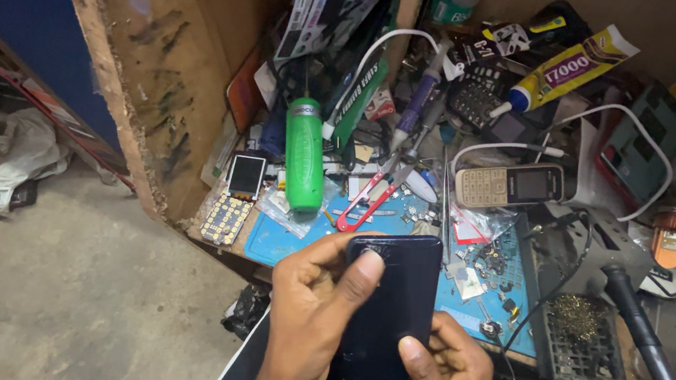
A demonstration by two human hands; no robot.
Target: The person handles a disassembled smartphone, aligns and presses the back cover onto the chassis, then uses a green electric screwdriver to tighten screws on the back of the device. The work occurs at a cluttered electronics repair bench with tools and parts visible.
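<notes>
Gripped in both hands: dark phone [391,301].
It is clasped by the left hand [314,318] and right hand [445,366] above the blue mat [284,242], near red-handled snips [370,197].

both hands grip a dark phone [389,313] (over blue mat [292,247]).
</notes>
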